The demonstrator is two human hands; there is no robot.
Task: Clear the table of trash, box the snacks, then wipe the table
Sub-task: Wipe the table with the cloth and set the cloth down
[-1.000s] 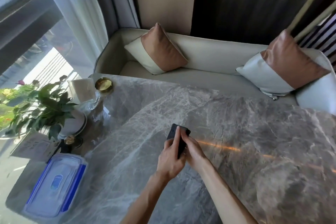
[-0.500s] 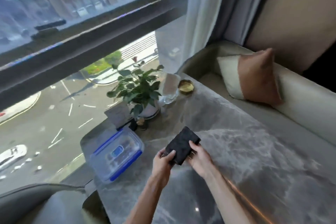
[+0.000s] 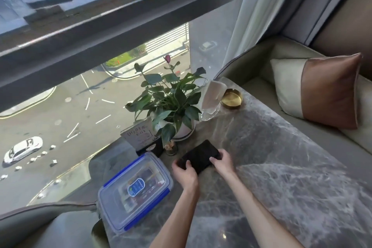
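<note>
A folded black cloth (image 3: 201,156) lies flat on the grey marble table (image 3: 281,167), just in front of the potted plant. My left hand (image 3: 184,172) grips its near left end, thumb on top. My right hand (image 3: 221,162) holds its right edge, fingers curled over the cloth. To the left of my hands stands a clear plastic box (image 3: 134,189) with a closed blue-clipped lid; snack packets show through the lid.
A potted plant (image 3: 171,104) in a white pot, a card stand (image 3: 141,134), a small toothpick jar (image 3: 171,147), a glass napkin holder (image 3: 211,100) and a gold ashtray (image 3: 231,98) line the window edge. A sofa with a cushion (image 3: 322,90) runs along the right.
Both hands carried the black cloth left toward the plant and lowered it from upright to flat on the table. My view swung left toward the window.
</note>
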